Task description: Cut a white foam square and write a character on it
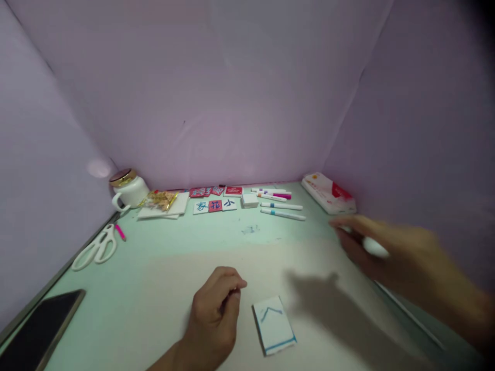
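Observation:
A small white card point(274, 327) lies on the table with a blue angled stroke near its top and a blue line along its lower edge. Just left of it my left hand point(216, 314) rests with its fingers curled in, and nothing shows in them. My right hand point(394, 257) is raised at the right, over the table and blurred by motion. Its fingers are closed around a white marker point(375, 248); only a rounded white part shows, and the rest is hidden by the hand.
At the back are several markers point(282, 206), a white block point(249, 201), lettered cards point(215, 206), and red packets point(207, 191). A tissue pack point(323, 193) is at right. Left are a lidded mug point(133, 191), snack packet point(160, 200), scissors point(98, 245), pink cap point(120, 232), and phone point(42, 330).

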Demonstrator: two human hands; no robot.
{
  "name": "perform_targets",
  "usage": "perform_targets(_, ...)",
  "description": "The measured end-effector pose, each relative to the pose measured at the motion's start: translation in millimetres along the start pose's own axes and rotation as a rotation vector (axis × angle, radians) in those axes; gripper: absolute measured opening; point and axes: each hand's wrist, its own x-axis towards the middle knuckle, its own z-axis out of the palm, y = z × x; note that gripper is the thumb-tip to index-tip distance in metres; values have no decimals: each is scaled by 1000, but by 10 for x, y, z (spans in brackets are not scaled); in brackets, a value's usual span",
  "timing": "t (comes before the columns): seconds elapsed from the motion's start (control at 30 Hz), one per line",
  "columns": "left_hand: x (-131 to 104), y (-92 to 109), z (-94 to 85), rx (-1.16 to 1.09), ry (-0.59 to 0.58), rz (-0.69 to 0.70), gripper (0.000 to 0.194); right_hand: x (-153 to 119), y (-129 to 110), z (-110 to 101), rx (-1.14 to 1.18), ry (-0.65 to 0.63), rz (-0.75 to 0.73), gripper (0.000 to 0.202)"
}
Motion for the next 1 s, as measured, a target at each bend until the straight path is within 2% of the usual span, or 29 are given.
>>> perform_targets(0.1, 0, -48, 8, 12, -2, -5, 19, 804, -4, 39, -281, -210, -44, 25)
perform_targets(0.17, -14, -83, 6, 25, -34, -14, 19, 1206, 10, 126, -344, -280, -103, 28)
perform_targets(0.23, -34, -114, -2, 32, -66, -22, 20, 1473, 25, 240, -380, -356, -138, 32)
perform_targets(0.3, -52, -138, -10, 41, -76, -30, 19, 1629, 24, 356, -405, -412, -161, 30)
perform_targets(0.43, -58, -169, -17, 65, -98, -33, 19, 1743, -35, 531, -442, -471, -193, 29)
perform_targets(0.57, -41, -183, -8, 62, -116, -8, 21, 1742, -78, 601, -455, -508, -210, 28)
perform_targets(0.7, -41, -182, -5, 60, -124, -20, 21, 1729, -48, 586, -453, -504, -225, 28)
perform_targets(0.9, -48, -170, -7, 66, -131, -29, 21, 1660, -48, 512, -496, -433, -229, 29)
perform_targets(1.0, -49, -173, -1, 67, -131, -40, 20, 1572, -86, 512, -521, -469, -263, 27)
